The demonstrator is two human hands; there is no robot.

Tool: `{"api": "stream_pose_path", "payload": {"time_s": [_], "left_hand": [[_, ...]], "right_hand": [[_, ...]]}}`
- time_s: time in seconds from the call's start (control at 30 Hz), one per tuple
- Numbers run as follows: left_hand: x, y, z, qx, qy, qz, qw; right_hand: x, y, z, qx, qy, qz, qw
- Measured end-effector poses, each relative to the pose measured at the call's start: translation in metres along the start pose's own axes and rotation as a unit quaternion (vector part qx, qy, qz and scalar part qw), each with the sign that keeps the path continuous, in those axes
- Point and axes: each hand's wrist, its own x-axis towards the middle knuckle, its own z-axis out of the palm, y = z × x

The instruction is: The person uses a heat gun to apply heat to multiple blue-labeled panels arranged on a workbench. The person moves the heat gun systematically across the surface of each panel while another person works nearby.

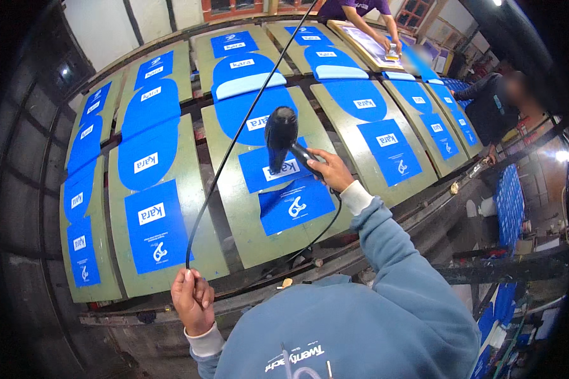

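Note:
My right hand point(331, 170) grips the handle of a black hair dryer point(282, 135). Its nozzle points down over blue printed fabric pieces point(320, 196) lying on a greenish board point(246, 248). One corner of the nearest piece is lifted or folded at its left. A black cable point(265, 86) runs diagonally from the top of the view to my left hand point(193, 298), pinched between thumb and fingers. Another stretch of cord point(329, 225) hangs from the dryer's handle. Whether both are one cord cannot be seen.
More boards with blue printed pieces point(154, 227) stand in rows, with gaps between. At the far side, a person's hands hold a squeegee-like tool point(392, 53) over a framed screen point(377, 59). Another person point(486, 104) leans at the right end. Patterned blue cloth point(509, 203) hangs at right.

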Motion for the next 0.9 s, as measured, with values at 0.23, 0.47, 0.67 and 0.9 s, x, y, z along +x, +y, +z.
{"api": "stream_pose_path", "payload": {"time_s": [0.23,0.47,0.67,0.9], "left_hand": [[0.013,-0.007,-0.002,0.002,0.009,-0.015,1.0],[0.005,-0.004,0.015,-0.029,-0.031,-0.04,0.998],[-0.001,-0.001,0.018,-0.019,-0.011,-0.031,0.999],[0.001,-0.007,0.004,-0.034,-0.027,-0.05,0.998]], "right_hand": [[0.005,0.005,-0.008,0.001,0.026,-0.031,0.999],[-0.004,-0.002,-0.016,-0.027,0.055,-0.08,0.995],[-0.009,-0.002,-0.021,-0.015,0.054,-0.014,0.998],[-0.012,-0.005,-0.037,-0.017,0.075,-0.011,0.997]]}}
